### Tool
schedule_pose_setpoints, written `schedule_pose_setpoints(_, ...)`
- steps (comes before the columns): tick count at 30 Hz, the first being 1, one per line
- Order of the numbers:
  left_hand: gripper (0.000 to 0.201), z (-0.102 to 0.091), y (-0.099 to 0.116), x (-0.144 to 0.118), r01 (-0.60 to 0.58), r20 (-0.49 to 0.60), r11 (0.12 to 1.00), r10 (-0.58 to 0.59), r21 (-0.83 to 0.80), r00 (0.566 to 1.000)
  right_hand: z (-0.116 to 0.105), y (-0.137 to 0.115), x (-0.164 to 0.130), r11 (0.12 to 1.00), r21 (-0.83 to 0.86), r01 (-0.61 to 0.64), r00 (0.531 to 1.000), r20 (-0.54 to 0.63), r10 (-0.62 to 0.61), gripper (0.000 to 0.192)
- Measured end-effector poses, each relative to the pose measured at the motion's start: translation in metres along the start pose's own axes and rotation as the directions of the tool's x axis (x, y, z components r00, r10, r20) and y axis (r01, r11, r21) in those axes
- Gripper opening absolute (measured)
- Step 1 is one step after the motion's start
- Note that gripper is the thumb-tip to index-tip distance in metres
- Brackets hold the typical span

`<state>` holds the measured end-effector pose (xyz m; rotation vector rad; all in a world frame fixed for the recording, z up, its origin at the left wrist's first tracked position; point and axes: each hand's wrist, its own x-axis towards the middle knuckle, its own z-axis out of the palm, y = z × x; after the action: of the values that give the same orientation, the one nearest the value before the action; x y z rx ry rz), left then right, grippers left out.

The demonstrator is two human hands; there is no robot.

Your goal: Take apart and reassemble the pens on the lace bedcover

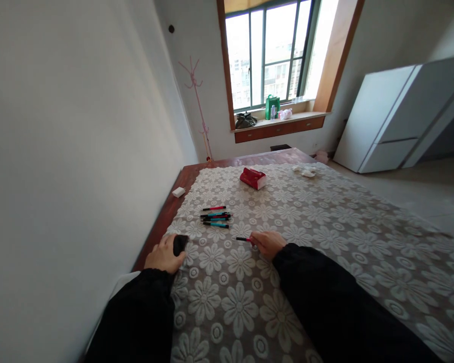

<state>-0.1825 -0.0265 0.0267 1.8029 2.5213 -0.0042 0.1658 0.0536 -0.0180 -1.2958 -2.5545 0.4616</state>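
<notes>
My left hand [165,255] is wrapped round a small black object [180,244] at the left side of the table; its kind I cannot make out. In my right hand [267,243] a pen [243,239] with a black end and a red body is pinched, held low over the cloth with its black end pointing left. Beyond and between the two hands lies a loose group of several pens [216,217], black with blue or red bodies, side by side. A red-and-black pen [214,208] lies at the far side of that group.
A floral tablecloth [239,307] covers the wooden table. Farther back are a red tissue pack [253,178] and crumpled white tissue [305,172]. A white adapter-like block [179,192] lies on the wooden edge [156,229], beside the wall. A white fridge [386,116] stands right.
</notes>
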Motion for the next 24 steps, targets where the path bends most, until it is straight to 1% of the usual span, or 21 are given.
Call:
schedule_pose_setpoints(3, 0.069, 0.004, 0.008, -0.001, 0.031, -0.009, 0.999, -0.031, 0.023, 0.999, -0.001, -0.001, 0.0, 1.0, -0.018, -0.002, 1.0, -0.002, 0.002, 0.03)
schedule_pose_setpoints(5, 0.068, 0.005, 0.012, -0.001, 0.055, -0.031, 0.998, -0.055, 0.02, 0.998, -0.002, -0.002, -0.001, 1.0, -0.028, 0.003, 1.0, -0.001, -0.003, 0.031)
schedule_pose_setpoints(9, 0.065, 0.007, 0.013, 0.0, 0.103, -0.064, 0.995, -0.102, 0.006, 0.993, -0.002, -0.002, -0.001, 1.0, -0.017, 0.012, 1.0, -0.007, -0.012, 0.031)
schedule_pose_setpoints(12, 0.069, 0.005, 0.017, 0.0, 0.121, -0.068, 0.993, -0.121, -0.004, 0.99, -0.001, -0.002, -0.001, 1.0, -0.017, 0.003, 1.0, -0.019, -0.004, 0.029)
schedule_pose_setpoints(13, 0.071, 0.002, 0.022, -0.001, 0.094, -0.079, 0.996, -0.094, -0.006, 0.992, -0.002, -0.003, -0.001, 1.0, -0.021, 0.001, 1.0, -0.024, -0.002, 0.028)
schedule_pose_setpoints(14, 0.071, -0.001, 0.03, -0.002, 0.036, -0.095, 0.999, -0.037, -0.012, 0.995, -0.002, -0.003, -0.001, 1.0, -0.024, 0.002, 1.0, -0.03, -0.003, 0.027)
schedule_pose_setpoints(15, 0.068, -0.005, 0.041, -0.004, -0.056, -0.11, 0.998, 0.053, -0.025, 0.993, -0.002, -0.003, -0.001, 1.0, -0.028, 0.006, 0.999, -0.034, -0.007, 0.026)
schedule_pose_setpoints(16, 0.063, -0.009, 0.055, -0.006, -0.204, -0.128, 0.977, 0.196, -0.055, 0.972, -0.002, -0.004, -0.001, 0.999, -0.03, 0.011, 0.999, -0.039, -0.012, 0.025)
schedule_pose_setpoints(17, 0.053, -0.013, 0.07, -0.009, -0.357, -0.139, 0.928, 0.342, -0.106, 0.929, -0.003, -0.003, -0.001, 0.999, -0.031, 0.017, 0.999, -0.044, -0.018, 0.025)
schedule_pose_setpoints(18, 0.046, -0.015, 0.087, -0.011, -0.479, -0.135, 0.863, 0.462, -0.159, 0.877, -0.003, -0.003, 0.0, 0.999, -0.033, 0.022, 0.999, -0.046, -0.023, 0.025)
schedule_pose_setpoints(19, 0.04, -0.017, 0.104, -0.013, -0.558, -0.145, 0.805, 0.539, -0.201, 0.83, -0.003, -0.002, 0.0, 0.999, -0.036, 0.026, 0.999, -0.046, -0.028, 0.026)
schedule_pose_setpoints(21, 0.035, -0.014, 0.134, -0.013, -0.662, -0.15, 0.712, 0.646, -0.235, 0.749, -0.002, 0.0, 0.0, 0.999, -0.041, 0.035, 0.999, -0.04, -0.036, 0.027)
schedule_pose_setpoints(22, 0.029, -0.01, 0.144, -0.011, -0.695, -0.155, 0.679, 0.68, -0.236, 0.716, -0.002, 0.001, 0.001, 0.998, -0.043, 0.041, 0.998, -0.037, -0.042, 0.028)
schedule_pose_setpoints(23, 0.024, -0.005, 0.152, -0.009, -0.719, -0.156, 0.652, 0.705, -0.241, 0.692, -0.003, 0.002, 0.001, 0.998, -0.046, 0.044, 0.998, -0.033, -0.046, 0.028)
schedule_pose_setpoints(24, 0.02, 0.001, 0.156, -0.006, -0.732, -0.163, 0.635, 0.718, -0.248, 0.677, -0.003, 0.002, 0.001, 0.998, -0.048, 0.045, 0.999, -0.029, -0.046, 0.029)
